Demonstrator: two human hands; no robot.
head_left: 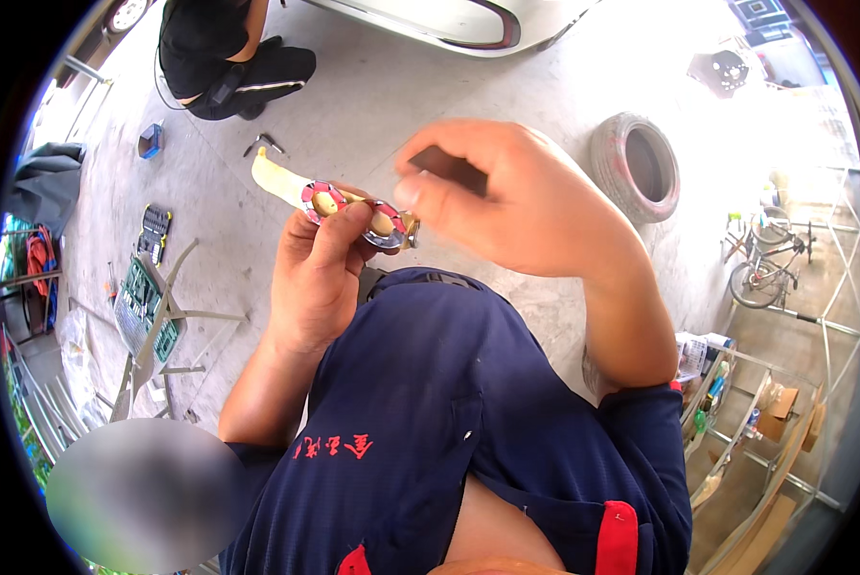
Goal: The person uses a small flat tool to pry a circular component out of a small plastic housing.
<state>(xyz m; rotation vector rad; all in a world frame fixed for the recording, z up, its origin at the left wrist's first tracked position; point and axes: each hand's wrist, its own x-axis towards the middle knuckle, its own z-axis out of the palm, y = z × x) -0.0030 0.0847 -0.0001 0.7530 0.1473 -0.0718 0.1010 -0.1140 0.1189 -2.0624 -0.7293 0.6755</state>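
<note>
Ringed part in hand, with workshop containers

Containers: one green tool case, open on the left beside a pale metal frame, with tools set in rows; one black tool case, open on the floor, small tools inside; one small blue box, contents too dark to identify. At right, one metal rack bearing bottles and a brown cardboard box.

Main item: one ringed part, two loops with red and pale segments, held before the person's torso; a pale yellow strip extends from its far left end.

Hands: left hand raised from a bent arm, thumb on top and fingers beneath — closed firmly about the part. Right hand raised at the part's right end, wrist bent, thumb and forefinger curved into a narrow gap with nothing evident between them; whether the thumb touches the part cannot be told.

Obscured or partial: the left fingers, mostly behind the part; the right hand's other fingers, hidden and slightly blurred; a white car and a crouching person, both cut by the upper edge; the lower left — masked by a blurred oval.
</note>
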